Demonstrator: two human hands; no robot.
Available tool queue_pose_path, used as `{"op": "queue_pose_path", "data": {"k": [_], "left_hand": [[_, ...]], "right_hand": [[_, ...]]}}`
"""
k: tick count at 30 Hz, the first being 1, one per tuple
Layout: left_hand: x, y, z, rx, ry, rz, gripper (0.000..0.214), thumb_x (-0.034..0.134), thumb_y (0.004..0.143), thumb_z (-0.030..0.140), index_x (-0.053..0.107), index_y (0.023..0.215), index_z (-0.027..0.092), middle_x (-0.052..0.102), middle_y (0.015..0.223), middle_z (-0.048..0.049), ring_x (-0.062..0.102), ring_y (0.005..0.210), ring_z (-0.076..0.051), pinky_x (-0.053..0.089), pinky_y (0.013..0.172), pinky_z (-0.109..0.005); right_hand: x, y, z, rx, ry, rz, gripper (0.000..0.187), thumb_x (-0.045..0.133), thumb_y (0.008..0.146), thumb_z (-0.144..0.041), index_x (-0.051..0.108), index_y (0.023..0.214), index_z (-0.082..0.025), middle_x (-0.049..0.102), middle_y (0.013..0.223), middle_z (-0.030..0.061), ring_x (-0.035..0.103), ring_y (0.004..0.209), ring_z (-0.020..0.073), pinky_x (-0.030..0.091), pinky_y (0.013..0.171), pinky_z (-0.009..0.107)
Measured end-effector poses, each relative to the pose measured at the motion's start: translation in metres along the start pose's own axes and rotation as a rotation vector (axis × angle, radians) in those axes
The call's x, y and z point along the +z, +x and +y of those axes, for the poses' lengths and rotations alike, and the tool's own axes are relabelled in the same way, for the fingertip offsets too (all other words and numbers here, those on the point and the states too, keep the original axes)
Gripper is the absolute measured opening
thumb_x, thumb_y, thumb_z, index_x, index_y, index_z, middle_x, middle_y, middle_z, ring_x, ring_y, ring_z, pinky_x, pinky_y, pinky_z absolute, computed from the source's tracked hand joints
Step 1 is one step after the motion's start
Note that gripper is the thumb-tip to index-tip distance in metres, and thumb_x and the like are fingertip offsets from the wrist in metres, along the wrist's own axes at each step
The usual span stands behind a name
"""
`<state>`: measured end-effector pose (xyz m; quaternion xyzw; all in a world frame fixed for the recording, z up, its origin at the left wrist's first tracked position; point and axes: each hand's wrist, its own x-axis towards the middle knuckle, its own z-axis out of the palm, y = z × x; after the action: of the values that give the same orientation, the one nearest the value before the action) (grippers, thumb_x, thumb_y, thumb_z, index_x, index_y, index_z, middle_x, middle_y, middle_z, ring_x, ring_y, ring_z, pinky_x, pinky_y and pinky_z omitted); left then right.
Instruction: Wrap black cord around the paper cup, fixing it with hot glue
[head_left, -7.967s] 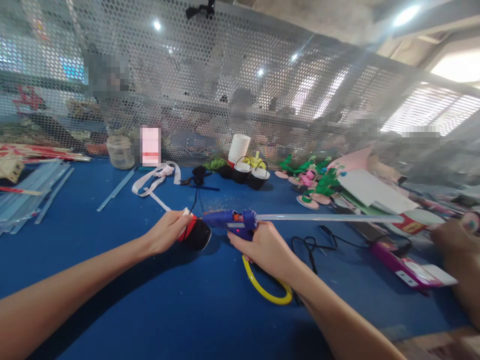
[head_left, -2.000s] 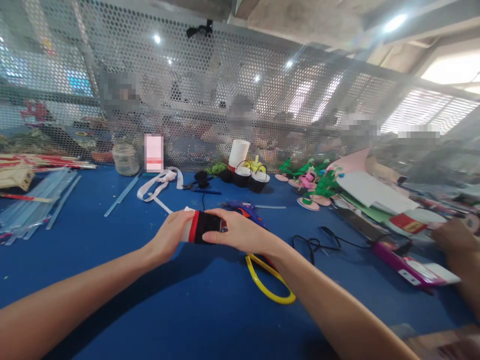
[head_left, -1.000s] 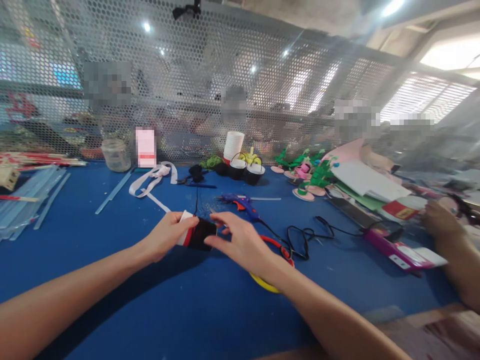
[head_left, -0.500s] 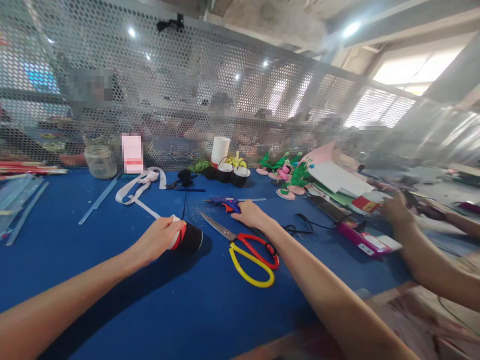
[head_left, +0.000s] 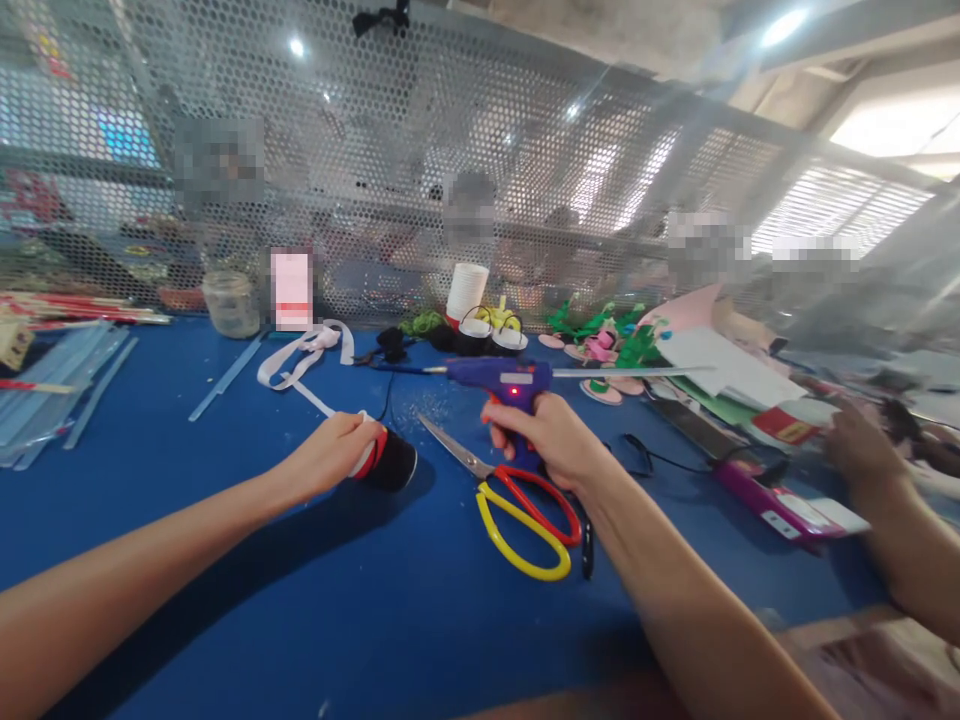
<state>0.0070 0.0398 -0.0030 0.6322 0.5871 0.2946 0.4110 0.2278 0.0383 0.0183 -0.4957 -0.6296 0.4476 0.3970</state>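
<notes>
My left hand (head_left: 330, 455) is wrapped round a small cup-shaped piece (head_left: 390, 462), black with a red and white band, which rests on its side on the blue table (head_left: 225, 560). My right hand (head_left: 547, 440) grips the handle of a blue hot glue gun (head_left: 495, 376), held above the table with its nozzle pointing left toward the piece. A clear glue stick (head_left: 630, 372) pokes out of the gun's back to the right, and a red light glows on its body. Red and yellow scissors (head_left: 517, 510) lie just below my right hand.
A white ribbon (head_left: 307, 355), a jar (head_left: 231, 303), glue sticks (head_left: 75, 385), stacked white cups (head_left: 466, 292), small black buckets (head_left: 491, 342) and green and pink paper flowers (head_left: 615, 350) lie along the mesh screen (head_left: 450, 150). Another person's hand (head_left: 862, 450) works at the right by a pink device (head_left: 780, 505).
My right hand has picked the glue gun up off the table and brought it toward the piece. My left hand has kept hold of the black piece on the table.
</notes>
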Motion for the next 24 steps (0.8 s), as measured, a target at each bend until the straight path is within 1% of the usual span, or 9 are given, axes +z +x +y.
{"op": "queue_pose_path", "data": {"k": [2,4,7,10,13,15,19,24], "left_hand": [[0.0,0.001,-0.001,0.001,-0.02,-0.026,0.026,0.037,0.067,0.034,0.047,0.053,0.015,0.042,0.045,0.0039,0.037,0.043,-0.01,0.026,0.043,-0.022],[-0.001,0.002,-0.001,0.001,-0.046,-0.054,0.025,0.037,0.067,0.034,0.045,0.051,0.016,0.041,0.045,0.0041,0.036,0.043,-0.01,0.025,0.043,-0.022],[-0.002,0.002,0.002,-0.017,-0.087,-0.074,0.022,0.039,0.065,0.032,0.045,0.051,0.015,0.042,0.045,0.0041,0.036,0.043,-0.01,0.025,0.044,-0.022],[-0.001,0.001,0.004,-0.034,-0.125,-0.083,0.02,0.04,0.063,0.03,0.049,0.054,0.015,0.045,0.047,0.0037,0.038,0.045,-0.011,0.026,0.044,-0.022],[0.0,0.001,0.003,-0.031,-0.13,-0.079,0.02,0.04,0.064,0.029,0.05,0.053,0.014,0.046,0.047,0.0031,0.038,0.045,-0.011,0.026,0.045,-0.022],[0.0,0.002,0.002,-0.031,-0.126,-0.073,0.021,0.041,0.064,0.03,0.05,0.053,0.014,0.046,0.047,0.0028,0.038,0.045,-0.01,0.026,0.044,-0.022],[0.0,0.002,0.0,-0.035,-0.121,-0.07,0.022,0.04,0.065,0.03,0.05,0.053,0.015,0.046,0.047,0.0025,0.038,0.045,-0.011,0.025,0.044,-0.022],[0.001,0.003,-0.002,-0.012,-0.114,-0.061,0.022,0.039,0.066,0.031,0.047,0.051,0.015,0.043,0.047,0.0035,0.036,0.044,-0.01,0.025,0.043,-0.022]], "right_hand": [[0.011,-0.01,-0.005,-0.012,-0.045,-0.072,0.02,0.051,0.069,-0.031,0.057,0.072,-0.012,0.051,0.046,-0.0021,0.045,0.039,0.0067,0.037,0.04,0.018],[0.022,-0.018,-0.006,-0.012,-0.13,-0.071,0.019,0.052,0.068,-0.03,0.058,0.073,-0.012,0.051,0.047,-0.0024,0.045,0.039,0.0068,0.038,0.04,0.018],[0.031,-0.028,-0.003,-0.029,-0.28,-0.052,0.018,0.052,0.068,-0.031,0.056,0.064,-0.014,0.049,0.044,-0.0031,0.045,0.037,0.0079,0.038,0.038,0.019],[0.034,-0.033,0.002,-0.147,-0.405,-0.067,0.022,0.051,0.07,-0.036,0.056,0.063,-0.015,0.05,0.044,-0.003,0.047,0.042,0.0104,0.04,0.043,0.022],[0.036,-0.034,0.004,-0.288,-0.493,-0.047,0.022,0.051,0.071,-0.037,0.059,0.073,-0.017,0.058,0.059,-0.0012,0.052,0.055,0.0124,0.043,0.055,0.023],[0.037,-0.034,0.004,-0.348,-0.553,-0.029,0.021,0.051,0.072,-0.036,0.06,0.075,-0.017,0.06,0.065,-0.0007,0.052,0.058,0.0124,0.042,0.058,0.023],[0.038,-0.034,0.004,-0.397,-0.65,-0.017,0.019,0.05,0.073,-0.033,0.057,0.068,-0.017,0.059,0.062,-0.0006,0.049,0.053,0.0116,0.04,0.055,0.023],[0.039,-0.037,0.007,-0.461,-0.742,-0.043,0.016,0.049,0.074,-0.031,0.054,0.066,-0.017,0.057,0.063,0.0006,0.051,0.055,0.0127,0.038,0.052,0.022]]}}
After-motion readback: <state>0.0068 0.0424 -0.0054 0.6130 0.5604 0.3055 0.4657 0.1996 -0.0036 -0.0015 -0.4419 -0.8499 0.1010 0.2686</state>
